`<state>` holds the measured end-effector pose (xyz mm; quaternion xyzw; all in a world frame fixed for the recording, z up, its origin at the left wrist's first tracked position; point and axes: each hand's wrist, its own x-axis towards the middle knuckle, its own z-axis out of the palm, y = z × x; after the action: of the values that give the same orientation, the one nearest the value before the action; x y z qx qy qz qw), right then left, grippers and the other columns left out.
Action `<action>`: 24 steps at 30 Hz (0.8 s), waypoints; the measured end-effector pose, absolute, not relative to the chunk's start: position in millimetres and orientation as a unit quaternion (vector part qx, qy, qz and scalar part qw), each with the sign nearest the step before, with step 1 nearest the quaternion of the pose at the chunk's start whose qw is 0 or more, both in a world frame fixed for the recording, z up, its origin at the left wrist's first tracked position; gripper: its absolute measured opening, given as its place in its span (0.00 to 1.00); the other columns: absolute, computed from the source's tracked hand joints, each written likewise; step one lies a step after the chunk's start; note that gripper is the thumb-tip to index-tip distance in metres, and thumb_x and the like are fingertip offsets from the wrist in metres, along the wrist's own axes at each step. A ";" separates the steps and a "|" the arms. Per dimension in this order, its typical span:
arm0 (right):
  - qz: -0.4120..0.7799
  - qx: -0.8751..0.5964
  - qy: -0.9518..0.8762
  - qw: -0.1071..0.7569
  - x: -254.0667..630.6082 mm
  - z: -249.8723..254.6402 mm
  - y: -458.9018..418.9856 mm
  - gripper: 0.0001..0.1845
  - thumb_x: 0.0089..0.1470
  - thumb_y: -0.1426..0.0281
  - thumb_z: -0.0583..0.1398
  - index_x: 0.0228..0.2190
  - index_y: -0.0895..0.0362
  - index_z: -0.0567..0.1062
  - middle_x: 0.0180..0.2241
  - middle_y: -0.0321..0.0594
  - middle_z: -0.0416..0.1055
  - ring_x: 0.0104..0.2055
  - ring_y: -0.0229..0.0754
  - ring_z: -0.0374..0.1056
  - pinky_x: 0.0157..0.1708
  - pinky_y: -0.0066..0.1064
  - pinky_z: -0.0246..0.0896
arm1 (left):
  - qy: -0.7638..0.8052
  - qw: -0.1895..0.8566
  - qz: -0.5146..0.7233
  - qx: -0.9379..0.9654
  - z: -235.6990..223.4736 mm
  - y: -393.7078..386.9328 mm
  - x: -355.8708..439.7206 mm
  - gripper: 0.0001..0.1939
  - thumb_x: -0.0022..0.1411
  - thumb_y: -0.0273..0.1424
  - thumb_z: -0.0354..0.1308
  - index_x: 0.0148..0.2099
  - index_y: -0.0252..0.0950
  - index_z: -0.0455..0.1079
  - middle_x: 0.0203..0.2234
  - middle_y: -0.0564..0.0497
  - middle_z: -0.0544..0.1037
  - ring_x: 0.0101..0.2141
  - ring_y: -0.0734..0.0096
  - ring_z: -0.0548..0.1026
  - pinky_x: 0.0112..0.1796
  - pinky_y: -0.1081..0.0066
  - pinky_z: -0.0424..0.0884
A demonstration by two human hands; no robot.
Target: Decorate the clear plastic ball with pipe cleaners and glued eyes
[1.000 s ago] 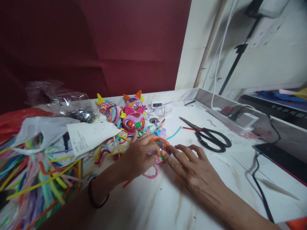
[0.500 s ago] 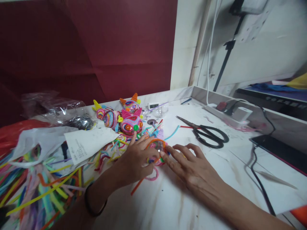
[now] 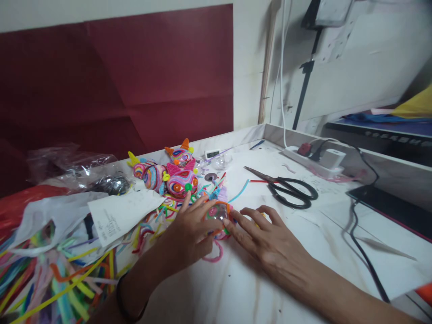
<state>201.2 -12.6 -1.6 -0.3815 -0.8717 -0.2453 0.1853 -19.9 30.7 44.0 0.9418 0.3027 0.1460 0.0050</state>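
Observation:
Between my hands, low over the table, is a clear plastic ball [image 3: 221, 211] trimmed with an orange pipe cleaner [image 3: 216, 202] and other coloured bits. My left hand [image 3: 191, 227] grips its left side, thumb and fingers curled around it. Against the right edge press the thumb and index finger of my right hand [image 3: 270, 238], the other fingers bent above the table. A pink pipe cleaner loop [image 3: 216, 254] hangs out below. My fingers hide part of the ball. Just beyond my left fingertips sits a pink fish-like pipe cleaner figure [image 3: 182, 182] with orange button eyes.
Black-handled scissors [image 3: 292, 191] lie right of centre. Loose pipe cleaners [image 3: 64, 279] and a white paper packet [image 3: 124, 213] spread over the left. More finished figures [image 3: 151, 175] stand at the back. A power strip [image 3: 313, 162], cable and black phone [image 3: 391, 207] line the right.
The orange pipe cleaner end that stuck out below my left hand no longer shows. Both hands keep their hold on the ball. The camera view has shifted slightly.

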 end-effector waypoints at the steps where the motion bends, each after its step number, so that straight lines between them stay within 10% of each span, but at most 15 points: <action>1: -0.247 -0.381 -0.871 0.186 201.3 -1.7 -12.5 0.23 0.59 0.78 0.51 0.56 0.62 0.65 0.54 0.48 0.69 0.50 0.54 0.63 0.46 0.50 0.55 | 0.295 0.002 0.144 0.945 44.2 30.9 -20.5 0.16 0.58 0.22 0.51 0.46 0.42 0.70 0.59 0.44 0.67 0.61 0.55 0.61 0.60 0.39 0.45; 24: -0.253 -0.376 -0.866 0.210 201.2 -6.2 -11.6 0.21 0.59 0.78 0.53 0.54 0.63 0.66 0.53 0.51 0.70 0.50 0.55 0.64 0.46 0.52 0.57 | 0.206 -0.018 0.154 0.966 45.0 44.0 -31.5 0.15 0.64 0.22 0.49 0.50 0.39 0.68 0.59 0.42 0.67 0.60 0.62 0.64 0.59 0.54 0.62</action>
<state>201.2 -11.6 -6.2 -0.3755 -0.8665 -0.2533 0.2099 -31.5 44.0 45.0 0.9662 0.2056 0.1545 -0.0176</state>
